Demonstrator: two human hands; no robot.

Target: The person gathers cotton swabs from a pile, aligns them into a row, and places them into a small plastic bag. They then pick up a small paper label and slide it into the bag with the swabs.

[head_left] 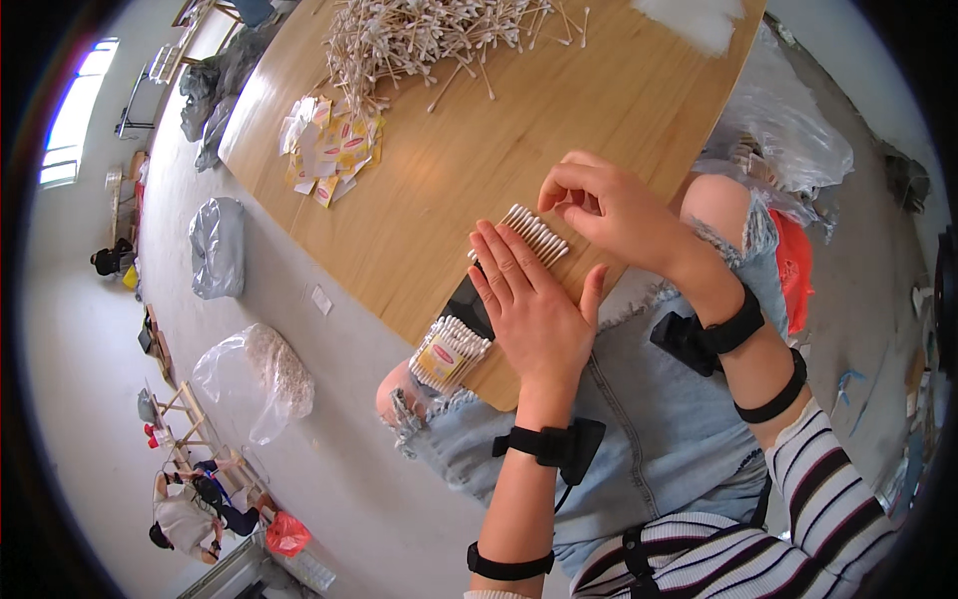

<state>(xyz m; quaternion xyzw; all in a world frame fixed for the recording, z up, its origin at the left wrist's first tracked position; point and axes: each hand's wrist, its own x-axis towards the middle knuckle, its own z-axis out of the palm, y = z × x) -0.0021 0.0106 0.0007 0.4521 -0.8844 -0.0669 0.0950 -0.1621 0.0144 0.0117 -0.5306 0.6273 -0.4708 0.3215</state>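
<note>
My left hand (534,304) lies flat, fingers together, on a row of cotton swabs (539,235) lined up on the wooden table (449,170). My right hand (609,205) hovers at the far end of that row, its fingertips curled down onto the swab heads. A dark flat object (469,299) pokes out from under my left hand. A packed bundle of cotton swabs (449,354) in a yellow wrapper sits at the table edge, left of my left hand.
A big loose heap of cotton swabs (419,35) lies at the far side of the table, with a scatter of yellow and white wrappers (329,150) beside it. Plastic bags (259,374) lie on the floor to the left; people sit far left.
</note>
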